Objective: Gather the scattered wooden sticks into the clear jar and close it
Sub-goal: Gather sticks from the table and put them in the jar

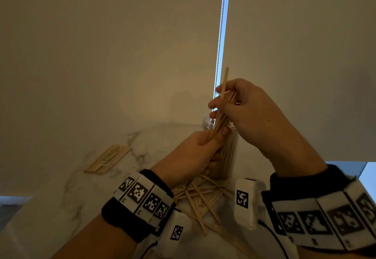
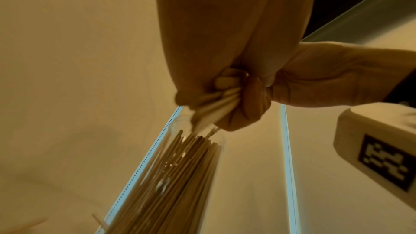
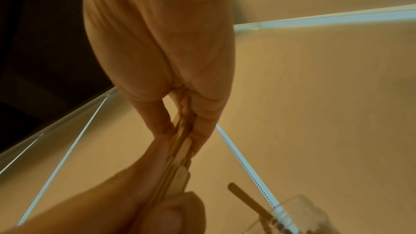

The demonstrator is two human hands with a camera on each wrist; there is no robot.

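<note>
Both hands hold one bundle of wooden sticks (image 1: 221,116) above the clear jar (image 1: 226,155). My left hand (image 1: 203,142) grips the bundle's lower end. My right hand (image 1: 221,104) pinches its upper part, and one stick pokes up above the fingers. The jar stands upright on the table without a lid and is packed with upright sticks. In the left wrist view the bundle (image 2: 213,108) sits just over the jar's mouth (image 2: 198,136). In the right wrist view my right hand's fingers (image 3: 202,131) pinch the bundle (image 3: 182,150) beside the jar (image 3: 297,216). No lid is in view.
Several loose sticks (image 1: 200,199) lie crisscrossed on the marble table (image 1: 61,207) in front of the jar, between my wrists. A neat stack of sticks (image 1: 107,160) lies at the left. A blind with a bead chain (image 1: 220,34) hangs right behind the jar.
</note>
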